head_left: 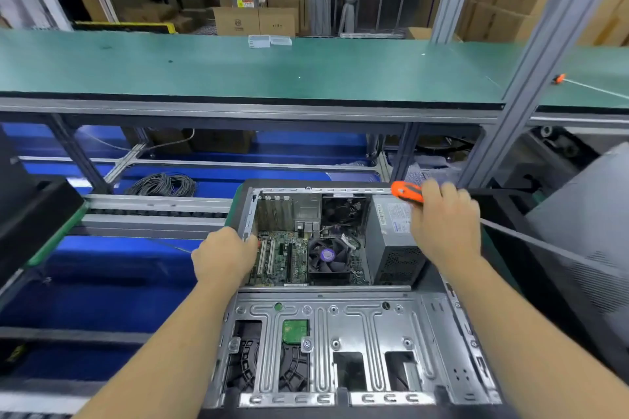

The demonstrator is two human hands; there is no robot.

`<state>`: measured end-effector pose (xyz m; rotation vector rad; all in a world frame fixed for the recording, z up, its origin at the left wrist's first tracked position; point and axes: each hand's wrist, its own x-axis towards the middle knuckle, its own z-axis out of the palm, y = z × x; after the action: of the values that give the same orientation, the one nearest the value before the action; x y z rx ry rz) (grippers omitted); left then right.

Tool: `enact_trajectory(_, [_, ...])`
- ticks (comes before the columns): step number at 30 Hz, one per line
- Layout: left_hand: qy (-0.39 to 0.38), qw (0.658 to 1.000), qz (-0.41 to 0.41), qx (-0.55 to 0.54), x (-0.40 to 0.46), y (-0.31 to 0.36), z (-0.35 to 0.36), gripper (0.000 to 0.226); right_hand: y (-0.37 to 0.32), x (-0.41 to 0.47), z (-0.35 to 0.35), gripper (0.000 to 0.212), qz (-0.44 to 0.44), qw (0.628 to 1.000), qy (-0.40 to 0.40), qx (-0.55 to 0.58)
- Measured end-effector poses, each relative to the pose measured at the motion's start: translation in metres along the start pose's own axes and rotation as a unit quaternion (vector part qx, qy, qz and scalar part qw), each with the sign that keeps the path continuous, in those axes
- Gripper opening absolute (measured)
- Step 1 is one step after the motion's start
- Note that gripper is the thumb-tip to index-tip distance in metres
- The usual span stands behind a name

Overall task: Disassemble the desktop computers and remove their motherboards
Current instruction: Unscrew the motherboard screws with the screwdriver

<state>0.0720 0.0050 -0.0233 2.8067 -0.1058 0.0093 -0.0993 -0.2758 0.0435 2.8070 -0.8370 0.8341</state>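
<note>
Green bench [306,71] (cardboard boxes [255,20] behind), blue floor [102,282].

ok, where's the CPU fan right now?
Head view: the CPU fan sits on the motherboard inside the open case, mid-frame, between the left hand on the case edge and the grey power supply.

We see the motherboard [282,258] hemmed in by the fan [328,257], power supply [394,241] and drive cage [326,343]; above is open
</note>
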Motion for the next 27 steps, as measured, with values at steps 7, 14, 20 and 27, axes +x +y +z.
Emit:
enact_trajectory(7, [-0.017, 0.999, -0.004, -0.036, 0.011, 0.009, -0.001, 0.048, -0.057, 0.099, -0.105, 0.013, -0.074, 0.920, 0.136, 0.359])
enact_trajectory(14, [0.048, 0.999, 0.023, -0.012, 0.008, 0.011, 0.000, 0.053, -0.063, 0.104, -0.106, 0.033, -0.054, 0.884, 0.167, 0.433])
enact_trajectory(20, [0.062, 0.995, 0.065, 0.043, 0.008, 0.010, 0.000, 0.050, -0.053, 0.105, -0.084, 0.088, -0.080, 0.903, 0.147, 0.396])
enact_trajectory(27, [-0.006, 0.958, 0.278, -0.074, -0.011, 0.087, 0.023, 0.049, -0.046, 0.102, -0.049, 0.078, -0.066, 0.923, 0.104, 0.364])
